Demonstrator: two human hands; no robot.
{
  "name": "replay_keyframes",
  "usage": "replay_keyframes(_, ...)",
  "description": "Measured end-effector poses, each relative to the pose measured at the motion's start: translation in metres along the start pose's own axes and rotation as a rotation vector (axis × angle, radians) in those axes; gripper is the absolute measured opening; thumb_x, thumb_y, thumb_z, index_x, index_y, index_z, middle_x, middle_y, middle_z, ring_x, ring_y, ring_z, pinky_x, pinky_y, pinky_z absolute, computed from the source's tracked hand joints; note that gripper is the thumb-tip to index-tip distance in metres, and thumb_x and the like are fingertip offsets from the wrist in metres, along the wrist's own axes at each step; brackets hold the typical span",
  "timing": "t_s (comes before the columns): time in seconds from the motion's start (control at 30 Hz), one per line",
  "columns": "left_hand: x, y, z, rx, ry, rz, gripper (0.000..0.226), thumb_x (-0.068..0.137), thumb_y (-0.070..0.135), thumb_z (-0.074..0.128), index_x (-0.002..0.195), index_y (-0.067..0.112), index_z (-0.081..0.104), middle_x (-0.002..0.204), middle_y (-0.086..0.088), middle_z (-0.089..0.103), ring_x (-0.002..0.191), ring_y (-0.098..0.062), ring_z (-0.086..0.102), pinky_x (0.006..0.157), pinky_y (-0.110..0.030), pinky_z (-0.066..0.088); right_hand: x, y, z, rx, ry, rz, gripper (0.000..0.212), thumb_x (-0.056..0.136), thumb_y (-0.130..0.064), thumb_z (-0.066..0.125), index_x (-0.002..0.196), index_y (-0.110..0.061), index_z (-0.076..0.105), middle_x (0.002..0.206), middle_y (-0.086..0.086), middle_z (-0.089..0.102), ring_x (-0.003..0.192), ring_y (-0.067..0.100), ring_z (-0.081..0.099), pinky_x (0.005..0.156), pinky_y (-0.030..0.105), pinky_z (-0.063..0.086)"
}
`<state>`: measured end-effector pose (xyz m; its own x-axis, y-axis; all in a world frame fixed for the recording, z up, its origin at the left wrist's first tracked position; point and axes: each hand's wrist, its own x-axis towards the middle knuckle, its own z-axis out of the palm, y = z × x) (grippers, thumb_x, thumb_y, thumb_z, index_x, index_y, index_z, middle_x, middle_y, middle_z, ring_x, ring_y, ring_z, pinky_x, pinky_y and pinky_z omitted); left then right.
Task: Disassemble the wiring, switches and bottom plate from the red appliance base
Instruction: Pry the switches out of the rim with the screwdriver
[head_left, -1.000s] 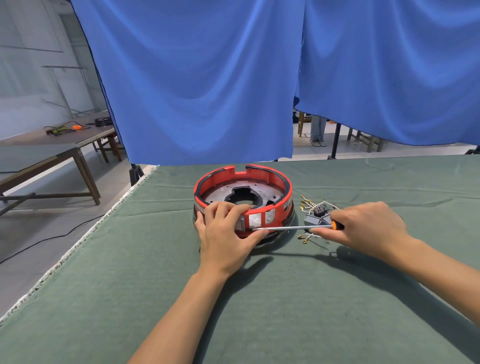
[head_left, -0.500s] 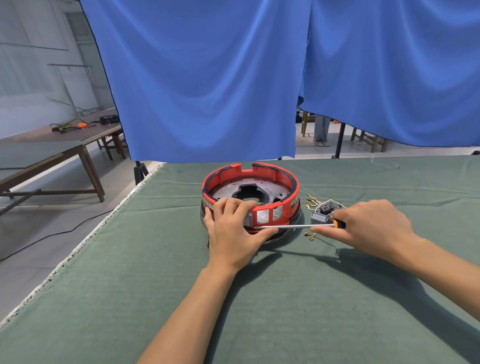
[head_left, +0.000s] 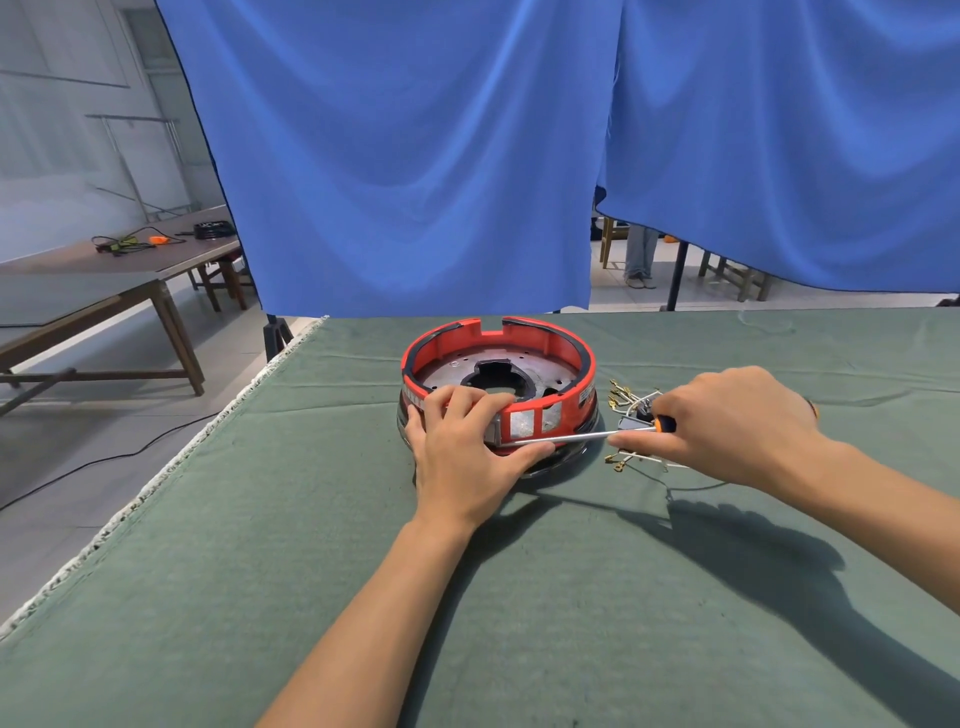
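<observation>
One head-worn camera looks forward and down over the green-covered table (head_left: 519, 597). Both forearms enter from the lower edge, close by. Beyond the fingers, blue curtains (head_left: 415, 156) close the background.

Green cloth-covered table (head_left: 311, 545): red appliance base (head_left: 566, 410) under left hand (head_left: 467, 457); loose wiring bundle (head_left: 631, 410) beneath right hand (head_left: 727, 421).

screwdriver (head_left: 566, 437) | tip perhaps slightly deeper under red base (head_left: 571, 358) (camera shifted)
</observation>
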<state>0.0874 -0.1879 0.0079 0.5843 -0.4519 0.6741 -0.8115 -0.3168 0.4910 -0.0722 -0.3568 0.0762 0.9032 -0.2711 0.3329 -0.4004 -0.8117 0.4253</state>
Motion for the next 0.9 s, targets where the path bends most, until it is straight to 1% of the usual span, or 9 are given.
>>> replay_keyframes(0.1,0.000,0.000,0.000,-0.001,-0.003,0.000,0.059,0.061,0.067,0.065,0.107,0.031,0.069,0.106,0.015,0.060,0.113,-0.011,0.038,0.099,-0.058,0.031,-0.001,-0.004,-0.015,-0.055,0.011,-0.003,0.090,0.064,-0.084,-0.009,0.061,-0.017,0.052,0.047,-0.005,0.043,0.040,0.011,0.035,0.041,0.025,0.017)
replay_keyframes(0.23,0.000,0.000,0.000,0.016,-0.011,0.006,0.060,0.060,0.067,0.066,0.108,0.031,0.068,0.108,0.015,0.059,0.114,-0.013,0.039,0.100,-0.057,0.030,-0.007,-0.014,-0.032,-0.102,0.018,0.020,0.075,0.073,-0.083,0.010,0.053,-0.017,0.039,0.044,-0.005,0.033,0.038,0.012,0.026,0.041,0.025,0.014)
replay_keyframes(0.3,0.000,0.001,0.000,0.013,-0.024,0.006,0.061,0.061,0.067,0.065,0.109,0.031,0.067,0.109,0.015,0.058,0.114,-0.013,0.038,0.101,-0.058,0.030,-0.008,-0.015,-0.035,-0.104,0.009,0.030,0.073,0.074,-0.083,0.015,0.052,-0.017,0.038,0.044,-0.005,0.032,0.038,0.012,0.026,0.041,0.025,0.014)
replay_keyframes(0.37,-0.001,0.001,-0.001,0.009,-0.032,0.017,0.063,0.061,0.066,0.066,0.113,0.030,0.065,0.111,0.014,0.058,0.115,-0.012,0.037,0.101,-0.057,0.030,-0.007,-0.012,-0.031,-0.074,-0.006,0.021,0.076,0.071,-0.085,0.011,0.055,-0.018,0.042,0.046,-0.005,0.036,0.040,0.013,0.030,0.042,0.026,0.016)
replay_keyframes(0.47,-0.001,-0.007,-0.005,-0.083,-0.031,-0.008,0.068,0.060,0.055,0.075,0.117,0.023,0.058,0.117,0.009,0.056,0.116,-0.011,0.042,0.104,-0.054,0.030,-0.002,-0.003,-0.016,-0.006,-0.048,-0.003,0.091,0.060,-0.088,-0.004,0.065,-0.019,0.056,0.050,-0.005,0.045,0.046,0.016,0.041,0.042,0.026,0.020)
replay_keyframes(0.53,0.000,-0.015,-0.009,-0.124,-0.045,0.007,0.064,0.059,0.042,0.081,0.113,0.019,0.057,0.119,0.007,0.058,0.115,-0.013,0.049,0.103,-0.053,0.033,0.001,0.002,-0.007,0.055,-0.079,-0.002,0.093,0.055,-0.088,-0.008,0.063,-0.018,0.053,0.050,-0.004,0.046,0.046,0.015,0.042,0.043,0.027,0.022)
replay_keyframes(0.63,0.001,-0.020,-0.012,-0.111,-0.054,0.059,0.052,0.061,0.032,0.084,0.106,0.019,0.062,0.123,0.007,0.060,0.118,-0.015,0.052,0.101,-0.055,0.035,0.004,0.003,0.003,0.140,-0.108,0.026,0.086,0.054,-0.091,-0.003,0.057,-0.018,0.043,0.049,-0.005,0.045,0.044,0.011,0.039,0.043,0.028,0.024)
replay_keyframes(0.7,0.001,-0.019,-0.012,-0.112,-0.049,0.060,0.048,0.063,0.028,0.085,0.106,0.017,0.065,0.126,0.005,0.060,0.121,-0.018,0.051,0.101,-0.056,0.035,0.003,0.000,0.008,0.176,-0.112,0.046,0.082,0.055,-0.091,0.000,0.055,-0.020,0.040,0.048,-0.006,0.044,0.044,0.009,0.037,0.043,0.028,0.023)
replay_keyframes(0.9,0.001,-0.019,-0.016,-0.073,-0.083,0.056,0.053,0.065,0.026,0.086,0.113,0.016,0.067,0.131,0.003,0.058,0.124,-0.017,0.049,0.102,-0.050,0.037,-0.003,-0.007,0.007,0.217,-0.118,0.107,0.081,0.056,-0.092,0.004,0.053,-0.022,0.044,0.047,-0.008,0.044,0.043,0.005,0.038,0.042,0.027,0.023)
